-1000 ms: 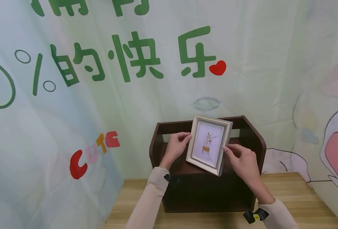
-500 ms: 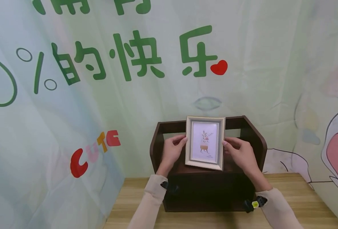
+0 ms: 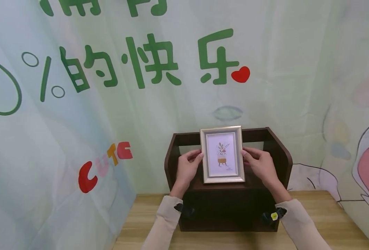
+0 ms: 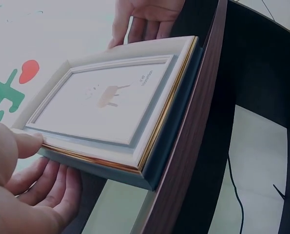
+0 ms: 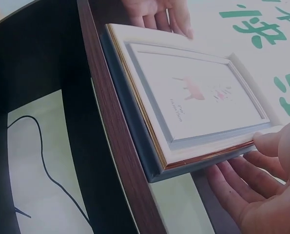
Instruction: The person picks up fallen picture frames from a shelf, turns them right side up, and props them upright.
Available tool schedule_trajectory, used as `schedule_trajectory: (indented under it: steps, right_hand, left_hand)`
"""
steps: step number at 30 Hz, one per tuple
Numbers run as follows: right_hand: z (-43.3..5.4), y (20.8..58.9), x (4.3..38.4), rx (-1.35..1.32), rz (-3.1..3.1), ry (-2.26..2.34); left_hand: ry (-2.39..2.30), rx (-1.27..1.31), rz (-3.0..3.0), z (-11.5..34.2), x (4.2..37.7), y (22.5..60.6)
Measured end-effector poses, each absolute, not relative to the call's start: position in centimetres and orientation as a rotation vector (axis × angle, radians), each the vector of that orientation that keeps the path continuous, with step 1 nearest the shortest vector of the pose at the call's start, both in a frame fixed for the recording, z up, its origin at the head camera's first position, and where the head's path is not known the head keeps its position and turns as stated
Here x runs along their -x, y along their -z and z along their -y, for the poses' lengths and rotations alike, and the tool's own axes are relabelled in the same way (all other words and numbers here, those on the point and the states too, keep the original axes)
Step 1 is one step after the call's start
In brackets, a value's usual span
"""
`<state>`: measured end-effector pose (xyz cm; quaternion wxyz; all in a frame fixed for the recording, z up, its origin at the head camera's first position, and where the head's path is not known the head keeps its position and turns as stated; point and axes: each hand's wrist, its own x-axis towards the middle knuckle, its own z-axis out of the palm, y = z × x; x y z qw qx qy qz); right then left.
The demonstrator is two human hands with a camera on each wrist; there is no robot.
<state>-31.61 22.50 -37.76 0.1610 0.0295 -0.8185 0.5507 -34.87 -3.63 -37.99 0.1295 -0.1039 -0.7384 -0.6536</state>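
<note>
A pale picture frame (image 3: 222, 179) with a potted-plant print stands nearly upright over the upper shelf of a dark brown wooden rack (image 3: 279, 156). My left hand (image 3: 187, 168) pinches its left edge, thumb at the front and fingers behind. On the opposite edge, my right hand (image 3: 260, 165) grips it the same way. Both wrist views show the picture frame (image 4: 149, 131) from the side, with a gold line and a blue-grey back part. Its lower edge is close to the shelf's front strip (image 5: 118, 151); whether it rests there I cannot tell.
The rack stands on a light wood-grain table (image 3: 322, 215). Behind it hangs a printed curtain (image 3: 284, 86) with green characters, a red heart (image 3: 240, 74) and cartoon figures. A dark lower compartment (image 3: 228, 211) opens below the shelf.
The picture frame has turned from a tilt to nearly straight and shifted a little left. Both hands have kept their hold on its sides and moved with it.
</note>
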Motion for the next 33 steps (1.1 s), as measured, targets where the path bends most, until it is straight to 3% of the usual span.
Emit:
schedule_trajectory:
  steps: [18, 33]
  right_hand:
    - [-22.6, 37.8, 31.4, -0.088, 2.355, -1.513]
    - [-27.3, 35.6, 23.2, -0.302, 1.943, -0.958]
  left_hand:
    - [1.779, 0.297, 2.181, 3.7, 35.1, 37.9]
    - [0.641, 0.656, 2.137, 10.7, 28.2, 32.8]
